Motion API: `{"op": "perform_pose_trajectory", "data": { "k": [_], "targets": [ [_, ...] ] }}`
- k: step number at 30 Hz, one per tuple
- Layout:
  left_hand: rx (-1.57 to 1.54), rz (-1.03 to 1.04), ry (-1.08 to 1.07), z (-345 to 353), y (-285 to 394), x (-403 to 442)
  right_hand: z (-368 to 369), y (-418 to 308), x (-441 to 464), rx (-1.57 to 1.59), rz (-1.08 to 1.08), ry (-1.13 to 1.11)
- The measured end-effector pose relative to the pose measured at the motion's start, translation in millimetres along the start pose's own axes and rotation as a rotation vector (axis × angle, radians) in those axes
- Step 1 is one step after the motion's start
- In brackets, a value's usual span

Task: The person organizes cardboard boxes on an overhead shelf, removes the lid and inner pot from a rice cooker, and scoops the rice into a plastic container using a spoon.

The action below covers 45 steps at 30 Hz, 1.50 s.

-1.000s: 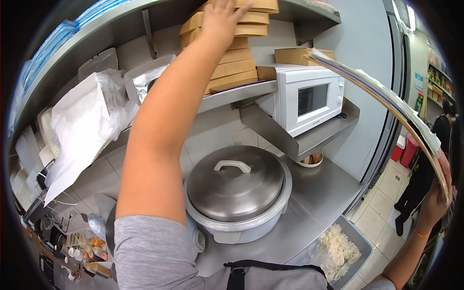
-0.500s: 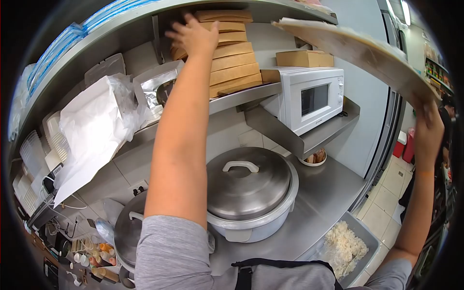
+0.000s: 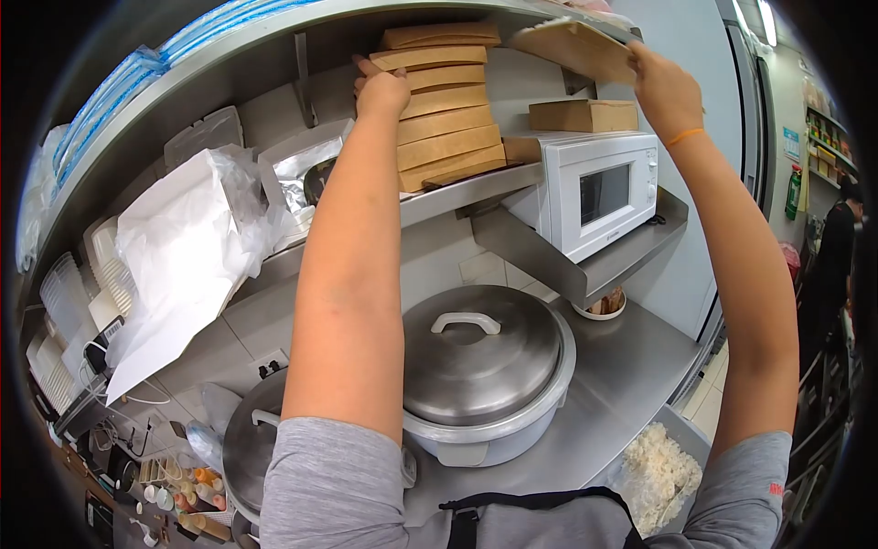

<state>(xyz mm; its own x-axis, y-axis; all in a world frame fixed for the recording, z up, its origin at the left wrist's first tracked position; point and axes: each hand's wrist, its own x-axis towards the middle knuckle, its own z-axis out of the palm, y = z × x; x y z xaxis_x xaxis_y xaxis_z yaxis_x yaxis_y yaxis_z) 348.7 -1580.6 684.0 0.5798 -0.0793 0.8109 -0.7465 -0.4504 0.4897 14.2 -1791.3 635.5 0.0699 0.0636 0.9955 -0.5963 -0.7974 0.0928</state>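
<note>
My left hand (image 3: pixel 380 90) is at the upper left corner of a stack of brown cardboard boxes (image 3: pixel 445 123) on the metal shelf. Its thumb lies near the front face and the fingers reach round the left side, partly hidden. My right hand (image 3: pixel 668 91) is closed on the right end of a flat brown cardboard piece (image 3: pixel 581 48), held tilted beside the top of the stack, below the upper shelf. An orange band circles the right wrist. The topmost box (image 3: pixel 439 36) sits slightly askew on those below.
A white microwave (image 3: pixel 599 192) stands on a lower shelf with a cardboard box (image 3: pixel 583 116) on top. Below are a large lidded pot (image 3: pixel 483 357), a bowl (image 3: pixel 604 305) and a tub of cooked rice (image 3: pixel 660 471). White paper (image 3: pixel 178 247) hangs at left. A person (image 3: pixel 828 252) stands far right.
My right hand has swung up and left, bringing the cardboard piece toward the stack. My left hand has lowered from spread fingers onto the stack's left corner.
</note>
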Motion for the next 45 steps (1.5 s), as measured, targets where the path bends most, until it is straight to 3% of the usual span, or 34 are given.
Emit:
{"op": "perform_pose_trajectory", "data": {
  "k": [8, 11, 14, 17, 20, 21, 27, 30, 31, 33, 35, 36, 39, 41, 45],
  "targets": [
    [-0.080, 0.017, 0.013, -20.1, 6.2, -21.1, 4.0, -41.9, 23.5, -0.002, -0.032, 0.028],
    [0.069, 0.035, 0.183, -5.1, 5.2, -11.7, 8.6, -32.6, 28.0, -0.008, -0.044, 0.029],
    [0.453, 0.266, 0.652, 4.5, 12.4, -19.5, 16.6, -12.1, 29.8, 0.004, -0.076, 0.027],
    [0.538, 0.510, 0.415, -10.0, 38.1, -39.1, 27.8, 3.6, 26.7, 0.024, -0.091, 0.037],
    [0.714, 0.742, 0.300, 20.8, 24.3, -32.1, 35.6, 8.9, 20.3, 0.011, -0.102, 0.028],
    [0.870, 0.589, 0.146, 23.1, 29.6, -40.5, 40.7, 13.1, 18.1, 0.018, -0.120, 0.028],
    [0.806, 0.471, 0.205, 46.3, 18.3, -49.1, 80.4, 43.0, 2.0, 0.031, -0.142, 0.055],
    [0.635, 0.564, 0.392, 51.5, 11.8, -55.6, 109.2, 54.5, -8.1, -0.067, -0.021, -0.069],
    [0.705, 0.535, 0.416, 54.4, 12.3, -55.7, 124.4, 65.2, -10.8, -0.130, 0.022, -0.146],
    [0.840, 0.484, 0.456, 66.6, 16.8, -52.8, 157.7, 87.1, -27.8, -0.391, -0.078, -0.025],
    [0.821, 0.511, 0.513, 84.5, 9.6, -38.6, 149.0, 65.7, -33.5, -0.387, 0.217, -0.320],
    [0.812, 0.526, 0.544, 89.6, 2.9, -32.7, 155.9, 62.6, -31.3, -0.341, 0.281, -0.350],
    [0.620, 0.500, 0.105, 48.8, 18.9, -50.5, 200.2, 100.7, -25.7, -0.257, 0.400, -0.471],
    [0.624, 0.499, 0.096, 45.2, 18.8, -52.2, 253.0, 143.5, -20.0, -0.277, 0.383, -0.578],
    [0.654, 0.475, 0.130, 50.8, 19.6, -47.6, 262.1, 105.7, -18.0, -0.127, 0.619, -0.335]
  ]
}}
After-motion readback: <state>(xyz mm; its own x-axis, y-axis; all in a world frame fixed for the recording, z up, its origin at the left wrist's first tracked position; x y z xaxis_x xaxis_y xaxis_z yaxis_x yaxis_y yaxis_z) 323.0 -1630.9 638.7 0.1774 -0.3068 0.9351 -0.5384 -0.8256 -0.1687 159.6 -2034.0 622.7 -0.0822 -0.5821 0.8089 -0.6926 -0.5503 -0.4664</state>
